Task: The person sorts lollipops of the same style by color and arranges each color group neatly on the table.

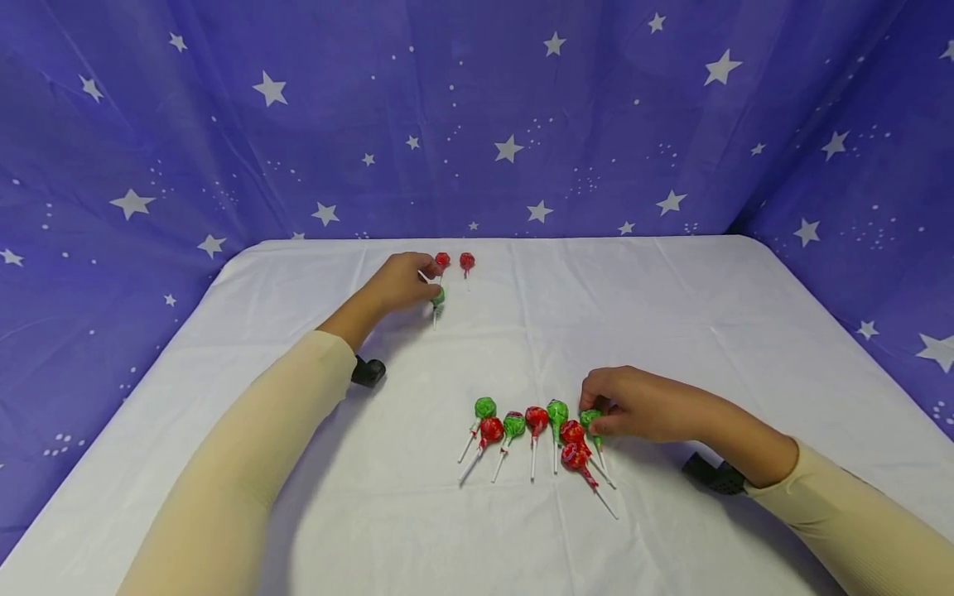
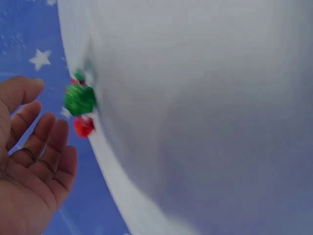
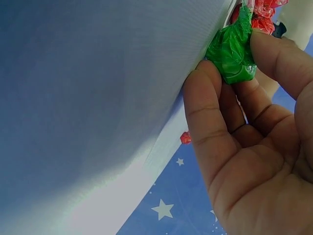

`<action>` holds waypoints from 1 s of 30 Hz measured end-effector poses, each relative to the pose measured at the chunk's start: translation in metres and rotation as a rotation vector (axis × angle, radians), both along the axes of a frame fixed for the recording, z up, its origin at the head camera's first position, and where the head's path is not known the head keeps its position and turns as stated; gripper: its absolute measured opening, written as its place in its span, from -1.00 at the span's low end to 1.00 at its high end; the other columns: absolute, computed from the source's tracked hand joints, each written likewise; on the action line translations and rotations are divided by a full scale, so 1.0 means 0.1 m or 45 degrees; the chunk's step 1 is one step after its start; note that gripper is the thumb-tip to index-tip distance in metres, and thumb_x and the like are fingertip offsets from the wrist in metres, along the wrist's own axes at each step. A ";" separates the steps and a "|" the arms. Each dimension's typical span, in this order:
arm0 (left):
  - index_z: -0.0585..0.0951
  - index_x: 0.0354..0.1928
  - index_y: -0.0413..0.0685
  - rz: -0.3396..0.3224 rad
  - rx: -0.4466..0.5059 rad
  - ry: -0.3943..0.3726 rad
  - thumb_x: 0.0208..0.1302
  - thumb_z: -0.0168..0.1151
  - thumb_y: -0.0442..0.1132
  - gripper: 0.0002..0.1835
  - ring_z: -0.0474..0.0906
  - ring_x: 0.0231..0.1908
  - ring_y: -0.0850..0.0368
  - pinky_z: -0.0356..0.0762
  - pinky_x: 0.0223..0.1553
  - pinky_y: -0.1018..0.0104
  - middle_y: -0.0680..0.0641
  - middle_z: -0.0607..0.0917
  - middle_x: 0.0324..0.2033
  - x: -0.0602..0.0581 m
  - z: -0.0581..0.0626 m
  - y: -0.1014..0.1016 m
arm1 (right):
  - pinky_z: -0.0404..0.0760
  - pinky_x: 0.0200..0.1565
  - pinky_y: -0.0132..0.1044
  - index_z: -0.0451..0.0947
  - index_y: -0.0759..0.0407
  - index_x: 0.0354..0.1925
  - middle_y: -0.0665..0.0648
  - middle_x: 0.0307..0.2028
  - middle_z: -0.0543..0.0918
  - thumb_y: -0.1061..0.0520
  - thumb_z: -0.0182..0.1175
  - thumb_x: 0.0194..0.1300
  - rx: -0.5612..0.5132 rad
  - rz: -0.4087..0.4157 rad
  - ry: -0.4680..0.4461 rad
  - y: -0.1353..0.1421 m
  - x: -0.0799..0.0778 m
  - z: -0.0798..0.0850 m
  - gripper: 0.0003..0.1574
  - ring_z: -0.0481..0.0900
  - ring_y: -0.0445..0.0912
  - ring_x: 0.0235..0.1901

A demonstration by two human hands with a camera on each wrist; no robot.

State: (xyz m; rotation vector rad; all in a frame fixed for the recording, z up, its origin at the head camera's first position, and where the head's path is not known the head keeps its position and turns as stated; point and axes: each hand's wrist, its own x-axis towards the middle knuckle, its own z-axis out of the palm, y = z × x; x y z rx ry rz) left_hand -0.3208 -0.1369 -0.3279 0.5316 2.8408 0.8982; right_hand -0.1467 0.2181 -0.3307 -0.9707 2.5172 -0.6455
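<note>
At the far side of the table my left hand (image 1: 406, 281) is beside a green-wrapped lollipop (image 1: 438, 295). Its fingers are loosely bent and apart from the green candy (image 2: 79, 99) in the left wrist view. Two red lollipops, one nearer the hand (image 1: 443, 260) and one to its right (image 1: 467, 261), lie just beyond. Nearer the front, my right hand (image 1: 644, 406) pinches the head of another green lollipop (image 3: 234, 55) between thumb and fingers. That lollipop is at the right end of a row, touching or close beside a red lollipop (image 1: 571, 431).
Several more red and green lollipops lie in the row, among them a green one (image 1: 485, 407) at its left end and a red one (image 1: 537, 418) mid-row. White cloth (image 1: 671, 306) covers the table. A purple star-patterned curtain (image 1: 447, 108) hangs behind and at the sides.
</note>
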 end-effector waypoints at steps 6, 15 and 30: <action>0.64 0.04 -0.26 -0.164 -0.024 0.077 0.25 0.35 -0.25 -0.64 0.58 -0.05 -0.05 0.49 0.07 0.10 -0.23 0.67 -0.03 0.29 0.13 0.17 | 0.52 -0.24 -0.32 0.53 -0.02 -0.25 -0.16 -0.33 0.49 0.20 0.35 0.26 0.005 0.005 0.008 0.00 0.01 0.00 -0.82 0.46 -0.21 -0.31; 0.67 0.01 -0.19 -0.576 -0.051 0.063 0.25 0.33 -0.25 -0.70 0.58 -0.07 0.03 0.53 -0.03 0.20 -0.11 0.68 -0.08 0.88 0.10 0.37 | 0.51 -0.24 -0.32 0.53 -0.02 -0.23 -0.15 -0.33 0.49 0.19 0.35 0.27 0.013 0.008 0.014 0.00 0.01 0.00 -0.82 0.45 -0.20 -0.31; 0.70 -0.07 -0.04 -0.799 -0.065 -0.219 0.24 0.35 -0.33 -0.78 0.59 -0.21 0.28 0.54 -0.13 0.38 0.14 0.66 -0.19 1.25 0.03 0.40 | 0.52 -0.22 -0.31 0.53 -0.02 -0.23 -0.15 -0.31 0.50 0.20 0.35 0.27 0.006 0.013 0.019 0.00 0.01 0.00 -0.81 0.46 -0.20 -0.30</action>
